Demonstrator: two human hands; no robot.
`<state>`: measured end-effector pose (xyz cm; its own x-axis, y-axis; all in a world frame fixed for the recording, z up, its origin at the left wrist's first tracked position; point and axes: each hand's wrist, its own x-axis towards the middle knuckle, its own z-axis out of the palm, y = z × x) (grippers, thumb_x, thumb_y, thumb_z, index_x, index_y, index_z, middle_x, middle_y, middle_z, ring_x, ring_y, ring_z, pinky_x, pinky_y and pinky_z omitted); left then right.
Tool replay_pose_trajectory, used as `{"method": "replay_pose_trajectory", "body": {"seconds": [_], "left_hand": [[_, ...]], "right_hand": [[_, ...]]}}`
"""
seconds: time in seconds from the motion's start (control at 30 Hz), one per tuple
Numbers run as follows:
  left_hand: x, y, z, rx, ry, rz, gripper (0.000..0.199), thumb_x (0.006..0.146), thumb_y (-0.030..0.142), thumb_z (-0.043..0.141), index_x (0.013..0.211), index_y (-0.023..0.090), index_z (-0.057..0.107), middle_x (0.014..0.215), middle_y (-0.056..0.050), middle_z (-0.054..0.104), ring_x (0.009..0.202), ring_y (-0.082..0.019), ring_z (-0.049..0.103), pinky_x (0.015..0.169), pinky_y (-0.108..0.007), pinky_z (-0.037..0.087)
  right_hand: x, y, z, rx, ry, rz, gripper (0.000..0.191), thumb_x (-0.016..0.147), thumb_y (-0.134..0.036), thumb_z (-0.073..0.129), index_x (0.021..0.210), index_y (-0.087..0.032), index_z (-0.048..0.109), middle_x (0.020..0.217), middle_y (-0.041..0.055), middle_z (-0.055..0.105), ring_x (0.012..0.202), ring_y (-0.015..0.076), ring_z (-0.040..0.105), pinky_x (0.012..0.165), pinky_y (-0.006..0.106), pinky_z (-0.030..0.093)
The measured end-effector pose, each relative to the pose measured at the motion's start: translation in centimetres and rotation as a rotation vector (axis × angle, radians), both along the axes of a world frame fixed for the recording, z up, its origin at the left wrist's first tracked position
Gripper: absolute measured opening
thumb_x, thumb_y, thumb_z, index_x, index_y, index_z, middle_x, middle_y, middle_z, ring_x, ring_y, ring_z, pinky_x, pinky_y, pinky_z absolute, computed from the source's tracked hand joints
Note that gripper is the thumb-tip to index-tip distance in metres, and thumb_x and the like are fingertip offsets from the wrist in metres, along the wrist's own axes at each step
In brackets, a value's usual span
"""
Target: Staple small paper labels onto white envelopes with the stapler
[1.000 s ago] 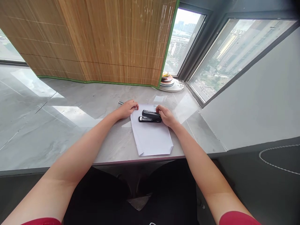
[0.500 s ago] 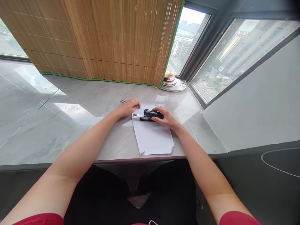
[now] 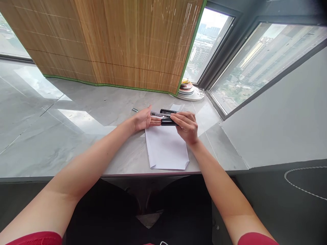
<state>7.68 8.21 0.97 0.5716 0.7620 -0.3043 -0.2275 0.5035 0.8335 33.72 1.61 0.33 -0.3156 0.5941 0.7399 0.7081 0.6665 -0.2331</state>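
Observation:
A black stapler (image 3: 168, 121) is held by my right hand (image 3: 187, 126), its fingers wrapped around the back end. Its silver magazine (image 3: 156, 114) sticks out to the left, between the spread black halves. My left hand (image 3: 143, 119) lies palm up at the stapler's left end, fingers stretched out toward and partly under it. The magazine's tip reaches over the left palm; I cannot tell if they touch. Beneath both hands rests a white paper envelope or folded sheet (image 3: 167, 148), its lower corners creased.
A small grey metallic strip (image 3: 135, 110) lies beyond my left wrist on the grey marble counter (image 3: 84, 149). A clear plastic piece (image 3: 176, 107) sits behind the stapler. Stacked plates (image 3: 190, 92) stand by the window corner, beside a hanging bamboo blind (image 3: 114, 44).
My right hand has raised the stapler off the paper and turned it. My left hand has rolled from palm down to palm up, its fingers extending toward the stapler.

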Motion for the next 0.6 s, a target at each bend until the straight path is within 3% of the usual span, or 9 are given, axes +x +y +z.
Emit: {"method": "replay_pose_trajectory", "body": {"seconds": [0.07, 0.17, 0.3, 0.6], "left_hand": [[0.0, 0.0, -0.2, -0.052, -0.01, 0.015, 0.062, 0.116, 0.06, 0.035, 0.11, 0.013, 0.075, 0.107, -0.022, 0.082, 0.105, -0.03, 0.082, 0.093, -0.041, 0.067], [-0.4, 0.1, -0.1, -0.068, -0.027, 0.065, 0.049, 0.117, 0.046, 0.044, 0.106, 0.012, 0.078, 0.109, -0.02, 0.082, 0.098, -0.025, 0.082, 0.093, -0.035, 0.067], [-0.9, 0.0, 0.3, -0.056, -0.091, 0.09, 0.037, 0.114, 0.035, 0.053, 0.103, 0.01, 0.078, 0.117, -0.023, 0.081, 0.108, -0.027, 0.082, 0.1, -0.037, 0.067], [-0.2, -0.9, 0.9, -0.087, -0.104, 0.125, 0.026, 0.11, 0.013, 0.054, 0.101, 0.006, 0.078, 0.107, -0.02, 0.082, 0.104, -0.023, 0.082, 0.107, -0.034, 0.065]], "right_hand": [[-0.1, 0.0, -0.2, 0.028, -0.044, -0.006, 0.032, 0.114, -0.029, 0.054, 0.117, -0.036, 0.085, 0.117, 0.0044, 0.086, 0.117, 0.0291, 0.075, 0.112, 0.056, 0.051], [0.0, -0.1, -0.5, 0.049, -0.038, -0.047, 0.034, 0.115, -0.031, 0.052, 0.119, -0.036, 0.085, 0.116, 0.004, 0.086, 0.118, 0.0298, 0.073, 0.115, 0.059, 0.049], [0.3, -0.1, -0.6, 0.036, -0.021, -0.092, 0.033, 0.116, -0.033, 0.052, 0.121, -0.036, 0.085, 0.116, 0.0046, 0.085, 0.121, 0.0305, 0.072, 0.12, 0.061, 0.047], [0.1, -0.6, -0.6, 0.033, -0.211, -0.034, 0.032, 0.114, -0.025, 0.056, 0.123, -0.039, 0.083, 0.12, -0.0008, 0.085, 0.123, 0.0258, 0.073, 0.121, 0.054, 0.051]]}}
